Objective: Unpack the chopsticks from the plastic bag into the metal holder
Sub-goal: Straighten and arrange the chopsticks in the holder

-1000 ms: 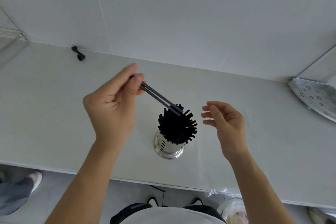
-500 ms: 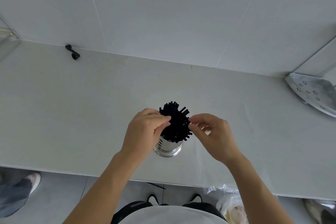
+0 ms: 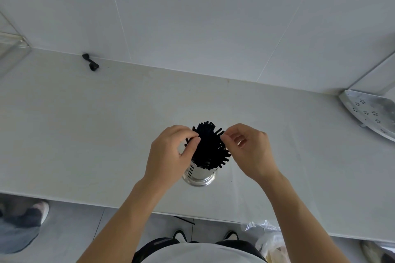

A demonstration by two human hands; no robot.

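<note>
A shiny metal holder [image 3: 199, 175] stands on the white counter [image 3: 85, 134] near its front edge, packed with several black chopsticks [image 3: 210, 145] that fan out at the top. My left hand [image 3: 171, 156] is at the left side of the bundle, thumb and fingers pinched on the chopstick tops. My right hand [image 3: 250, 151] is at the right side, its fingertips touching the outer chopsticks. A crumpled plastic bag [image 3: 267, 239] lies below the counter edge at the lower right.
A small black piece [image 3: 90, 63] lies by the wall at the back left. A perforated metal tray [image 3: 372, 113] leans at the right. One black chopstick [image 3: 183, 220] lies on the floor. Another person's shoe [image 3: 27, 215] is at the lower left.
My left hand lowered a pair of chopsticks into the holder. Both hands then came in against the bundle, left and right, and now hold its top.
</note>
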